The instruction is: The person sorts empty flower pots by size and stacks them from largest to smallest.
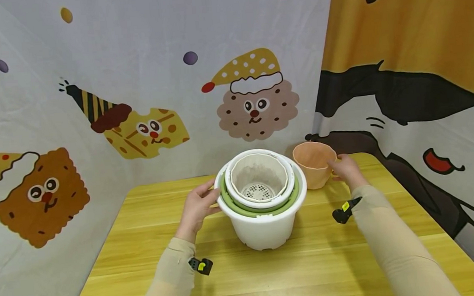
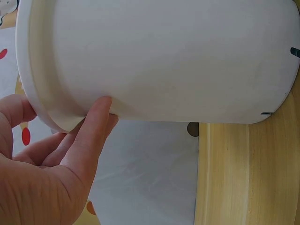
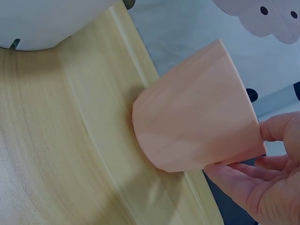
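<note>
A large white flowerpot (image 1: 263, 232) stands upright on the table, with several smaller pots nested inside it. Among them are a green pot (image 1: 235, 207), its rim showing as a ring, and a cream pot (image 1: 257, 173) innermost, with a perforated bottom. My left hand (image 1: 197, 209) grips the big pot's rim at its left side; the left wrist view has the thumb at the rim and the fingers under it against the wall. To the right, my right hand (image 1: 347, 172) pinches the rim of a peach-coloured faceted flowerpot (image 3: 192, 112), whose base is close to the tabletop.
The wooden table (image 1: 146, 266) has its back edge just behind the pots. A white curtain (image 1: 145, 43) with cartoon figures hangs behind it, and an orange, black and white printed curtain (image 1: 404, 37) hangs along the right. Each wrist wears a small black camera (image 1: 342, 214).
</note>
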A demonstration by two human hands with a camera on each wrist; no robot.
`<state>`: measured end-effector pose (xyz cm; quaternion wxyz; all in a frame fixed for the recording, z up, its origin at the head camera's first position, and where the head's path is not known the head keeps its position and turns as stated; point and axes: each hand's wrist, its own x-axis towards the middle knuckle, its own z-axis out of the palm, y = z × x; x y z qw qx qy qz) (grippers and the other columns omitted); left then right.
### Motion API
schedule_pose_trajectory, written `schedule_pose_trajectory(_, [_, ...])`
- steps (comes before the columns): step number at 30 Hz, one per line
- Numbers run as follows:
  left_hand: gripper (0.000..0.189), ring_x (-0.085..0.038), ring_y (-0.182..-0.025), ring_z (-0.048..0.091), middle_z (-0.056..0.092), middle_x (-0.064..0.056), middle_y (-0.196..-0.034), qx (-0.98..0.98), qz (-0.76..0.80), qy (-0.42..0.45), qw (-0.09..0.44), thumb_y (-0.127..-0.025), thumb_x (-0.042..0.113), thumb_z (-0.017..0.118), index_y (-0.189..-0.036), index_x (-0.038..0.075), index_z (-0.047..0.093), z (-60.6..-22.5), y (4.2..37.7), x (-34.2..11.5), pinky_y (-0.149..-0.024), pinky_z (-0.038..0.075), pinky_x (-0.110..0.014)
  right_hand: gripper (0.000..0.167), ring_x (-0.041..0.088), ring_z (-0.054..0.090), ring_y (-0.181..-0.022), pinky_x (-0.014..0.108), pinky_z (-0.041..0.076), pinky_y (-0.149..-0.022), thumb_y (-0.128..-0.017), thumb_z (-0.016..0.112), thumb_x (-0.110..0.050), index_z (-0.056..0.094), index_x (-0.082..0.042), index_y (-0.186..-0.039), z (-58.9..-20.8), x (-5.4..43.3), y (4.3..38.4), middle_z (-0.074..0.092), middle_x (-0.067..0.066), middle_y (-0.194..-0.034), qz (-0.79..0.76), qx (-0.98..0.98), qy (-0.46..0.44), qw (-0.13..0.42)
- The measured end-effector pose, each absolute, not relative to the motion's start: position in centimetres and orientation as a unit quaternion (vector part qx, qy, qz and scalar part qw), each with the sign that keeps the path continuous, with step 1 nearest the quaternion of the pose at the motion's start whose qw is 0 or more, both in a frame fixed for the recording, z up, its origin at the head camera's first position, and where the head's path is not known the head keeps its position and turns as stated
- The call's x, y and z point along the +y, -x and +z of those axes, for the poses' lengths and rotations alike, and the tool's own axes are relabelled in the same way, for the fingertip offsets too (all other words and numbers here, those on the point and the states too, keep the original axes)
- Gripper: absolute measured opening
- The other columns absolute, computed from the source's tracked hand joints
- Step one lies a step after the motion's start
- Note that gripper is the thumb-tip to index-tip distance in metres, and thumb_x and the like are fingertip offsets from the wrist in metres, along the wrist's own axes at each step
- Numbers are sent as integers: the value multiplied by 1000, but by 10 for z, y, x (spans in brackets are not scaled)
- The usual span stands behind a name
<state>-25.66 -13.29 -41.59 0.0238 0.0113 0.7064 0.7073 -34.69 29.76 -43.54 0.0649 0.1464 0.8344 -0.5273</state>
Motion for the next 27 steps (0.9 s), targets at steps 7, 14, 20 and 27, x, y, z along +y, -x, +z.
schedule_pose_trajectory(7, [44, -22, -91, 68, 64, -23, -119, 698, 716, -10, 22, -96, 9, 63, -140, 3, 56, -416, 257, -132, -74, 62, -41, 67, 48, 40, -133, 51, 44, -105, -105, 40, -19, 4, 12, -152, -434, 295, 346, 24, 37, -151, -536, 827, -156, 64])
schedule_pose_trajectory(14, [43, -21, -90, 68, 65, -22, -118, 699, 715, -10, 20, -97, 8, 62, -139, 4, 56, -417, 257, -133, -74, 62, -41, 67, 48, 38, -134, 50, 44, -105, -105, 39, -20, 5, 13, -152, -436, 297, 346, 22, 38, -151, -537, 827, -154, 68])
schedule_pose_trajectory(20, [44, -22, -90, 68, 64, -23, -118, 698, 716, -12, 18, -96, 8, 63, -140, 2, 55, -418, 258, -132, -74, 62, -41, 63, 48, 37, -135, 50, 43, -106, -106, 37, -18, 7, 12, -152, -436, 296, 346, 22, 37, -152, -551, 817, -159, 65])
schedule_pose_trajectory(27, [43, -22, -92, 68, 64, -22, -119, 701, 713, -8, 19, -97, 9, 62, -139, 5, 57, -417, 257, -132, -74, 62, -41, 60, 46, 37, -135, 49, 43, -105, -106, 36, -16, 11, 11, -153, -435, 296, 343, 23, 35, -152, -557, 812, -163, 63])
